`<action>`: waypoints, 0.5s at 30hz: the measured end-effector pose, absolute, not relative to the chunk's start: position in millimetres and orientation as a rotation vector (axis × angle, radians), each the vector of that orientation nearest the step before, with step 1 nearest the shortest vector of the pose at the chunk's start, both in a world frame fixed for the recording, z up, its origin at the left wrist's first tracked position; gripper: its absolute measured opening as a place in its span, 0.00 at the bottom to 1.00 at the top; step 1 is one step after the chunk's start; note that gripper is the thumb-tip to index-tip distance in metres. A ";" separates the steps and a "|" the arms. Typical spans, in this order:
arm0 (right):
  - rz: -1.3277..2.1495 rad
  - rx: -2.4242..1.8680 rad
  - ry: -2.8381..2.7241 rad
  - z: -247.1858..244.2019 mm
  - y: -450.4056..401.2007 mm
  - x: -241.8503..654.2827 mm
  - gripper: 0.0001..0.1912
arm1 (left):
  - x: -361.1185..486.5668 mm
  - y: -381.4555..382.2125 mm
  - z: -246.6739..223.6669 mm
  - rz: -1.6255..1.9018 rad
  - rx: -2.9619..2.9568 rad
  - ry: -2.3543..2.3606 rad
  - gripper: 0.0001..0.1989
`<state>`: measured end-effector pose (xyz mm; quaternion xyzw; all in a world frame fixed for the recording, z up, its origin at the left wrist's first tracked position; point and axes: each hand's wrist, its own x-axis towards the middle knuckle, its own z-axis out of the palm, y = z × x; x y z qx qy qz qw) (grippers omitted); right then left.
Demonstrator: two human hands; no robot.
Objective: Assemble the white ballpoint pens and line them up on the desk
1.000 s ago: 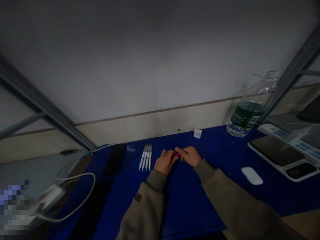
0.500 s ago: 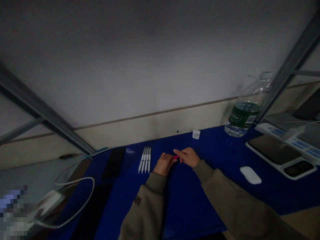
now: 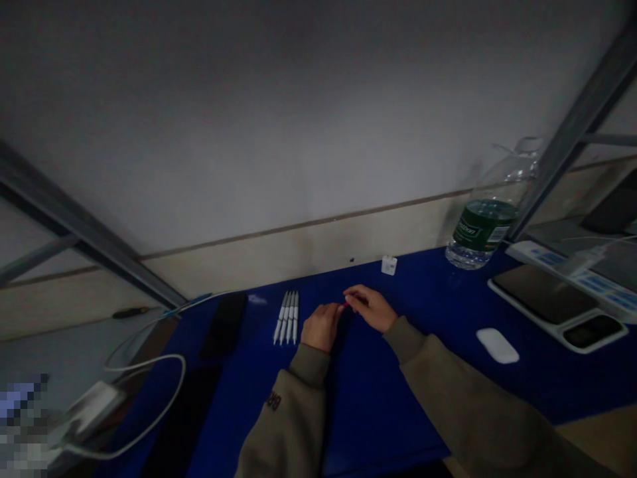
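My left hand and my right hand meet over the middle of the blue tabletop. Between their fingertips shows a sliver of a small pinkish-red object; fingers cover most of it, so its kind is unclear. The left fingers are closed on one end. At the other end, the right thumb and fingers pinch it. Several white pens with grey ends lie side by side in a row, just left of my left hand.
A white charger plug sits near the wall. Farther right stand a large water bottle, a white mouse and a scale-like device. Leftward lie a dark phone-like slab and a looping white cable.
My right fingers have shifted and curled closer around the pinkish-red object, so less of it shows. My left hand has turned slightly. The pens stay in their row.
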<state>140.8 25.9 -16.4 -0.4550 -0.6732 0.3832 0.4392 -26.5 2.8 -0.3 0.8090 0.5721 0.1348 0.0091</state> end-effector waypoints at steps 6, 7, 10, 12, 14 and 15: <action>1.018 -0.971 -1.682 -14.7 23.7 142.5 0.19 | -27.3 2.5 -1.4 0.466 2.503 1.663 0.19; 1.036 -0.982 -1.680 -14.8 23.4 143.1 0.19 | -27.2 1.7 -1.2 0.485 2.501 1.617 0.19; 1.107 -1.041 -1.675 -14.7 22.9 144.0 0.19 | -26.7 0.6 -1.6 0.506 2.513 1.537 0.18; 1.114 -1.045 -1.685 -13.4 22.6 143.8 0.17 | -26.3 1.4 -2.4 0.496 2.526 1.535 0.17; 1.085 -1.006 -1.710 -11.4 22.1 143.3 0.15 | -25.9 2.6 -2.4 0.477 2.514 1.562 0.18; 1.073 -0.980 -1.723 -10.5 21.8 143.0 0.14 | -25.6 2.9 -2.0 0.473 2.504 1.565 0.19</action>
